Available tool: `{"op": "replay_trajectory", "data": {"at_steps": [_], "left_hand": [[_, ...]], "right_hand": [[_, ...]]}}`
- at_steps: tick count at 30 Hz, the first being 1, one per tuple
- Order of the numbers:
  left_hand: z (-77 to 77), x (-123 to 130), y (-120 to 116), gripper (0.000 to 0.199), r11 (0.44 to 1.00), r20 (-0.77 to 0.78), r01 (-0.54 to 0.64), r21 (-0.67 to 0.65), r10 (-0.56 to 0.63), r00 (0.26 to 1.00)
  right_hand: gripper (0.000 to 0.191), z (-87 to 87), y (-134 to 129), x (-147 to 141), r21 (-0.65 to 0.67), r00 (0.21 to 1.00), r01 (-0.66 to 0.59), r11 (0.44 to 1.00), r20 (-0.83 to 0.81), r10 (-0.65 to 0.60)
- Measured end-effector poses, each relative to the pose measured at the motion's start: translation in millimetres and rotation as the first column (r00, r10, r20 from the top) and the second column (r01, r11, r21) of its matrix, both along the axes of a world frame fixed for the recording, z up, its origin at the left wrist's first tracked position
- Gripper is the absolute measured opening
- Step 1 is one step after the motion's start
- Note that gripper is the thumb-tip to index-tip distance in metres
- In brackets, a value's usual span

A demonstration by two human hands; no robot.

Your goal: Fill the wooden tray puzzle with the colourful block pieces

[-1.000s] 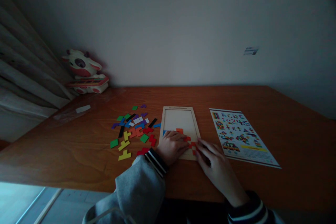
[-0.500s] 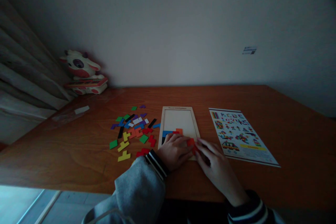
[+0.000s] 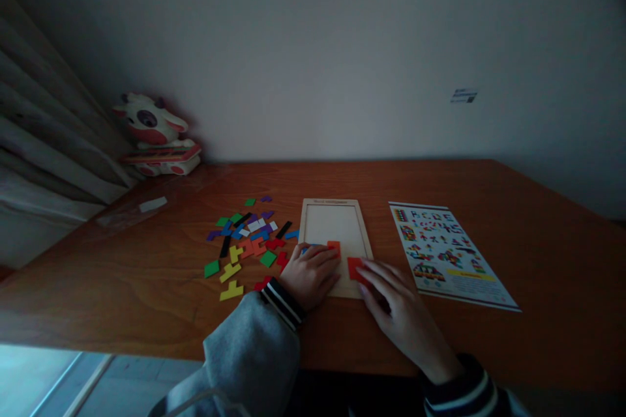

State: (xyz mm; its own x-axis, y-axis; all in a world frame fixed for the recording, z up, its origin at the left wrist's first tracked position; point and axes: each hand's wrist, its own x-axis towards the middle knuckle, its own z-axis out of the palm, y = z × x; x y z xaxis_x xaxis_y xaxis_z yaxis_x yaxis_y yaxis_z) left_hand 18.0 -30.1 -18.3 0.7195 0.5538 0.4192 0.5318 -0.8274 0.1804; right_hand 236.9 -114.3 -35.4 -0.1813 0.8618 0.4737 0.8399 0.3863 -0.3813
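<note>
A wooden puzzle board (image 3: 362, 228) with a raised rim lies in front of me. My left hand (image 3: 312, 277) rests over its lower left part, fingers stretched out and lying flat. Beneath those fingers, an orange piece (image 3: 334, 247) and a bit of a blue piece (image 3: 305, 248) show; the rest there is hidden. My right hand (image 3: 402, 305) is at the board's lower right, its thumb and fingers closed on the edge of an orange-red puzzle piece (image 3: 355, 267). Part of that piece is covered by the fingertips.
Left of the board lie several loose coloured pieces, among them a yellow piece (image 3: 231, 290) and a green piece (image 3: 212, 268). A printed pattern sheet (image 3: 467, 287) lies on the right of the wooden table (image 3: 552, 260). A cow toy (image 3: 159, 133) stands at the back left.
My left hand has moved left, away from the orange-red piece, onto the board's lower left. My right hand stays near the same spot with the piece, which now shows more fully.
</note>
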Motion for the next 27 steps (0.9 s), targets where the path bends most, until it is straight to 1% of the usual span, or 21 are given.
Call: {"op": "replay_trajectory", "data": {"at_steps": [3,11,17,20,24,27], "left_hand": [[-0.7,-3,0,0.027,1.0,-0.013,-0.004,0.022,0.005,1.0],[0.2,-5,0,0.027,0.999,-0.018,-0.001,0.036,0.002,1.0],[0.0,-7,0,0.026,0.999,0.004,0.005,0.044,-0.005,1.0],[2.1,-16,2,0.024,0.999,0.041,-0.027,0.039,0.025,0.999],[2.5,-37,8,0.025,0.993,0.078,-0.107,0.04,0.104,0.992],[1.2,-49,12,0.029,0.996,0.036,-0.082,0.022,0.081,0.996]], "right_hand": [[0.029,1.2,0,-1,0.002,0.999,-0.029,1.0,0.03,0.029],[0.026,-0.7,0,0,0.011,0.997,-0.022,1.0,0.068,0.021],[0.026,0.7,-1,-1,0.056,0.997,-0.014,0.998,0.082,0.009],[0.026,2.5,-1,-1,0.065,0.998,-0.021,0.998,0.062,0.017],[0.026,4.0,-3,-1,0.06,0.999,-0.029,0.998,0.032,0.028],[0.025,3.1,-4,-1,0.063,0.999,-0.036,0.997,0.027,0.034]]}}
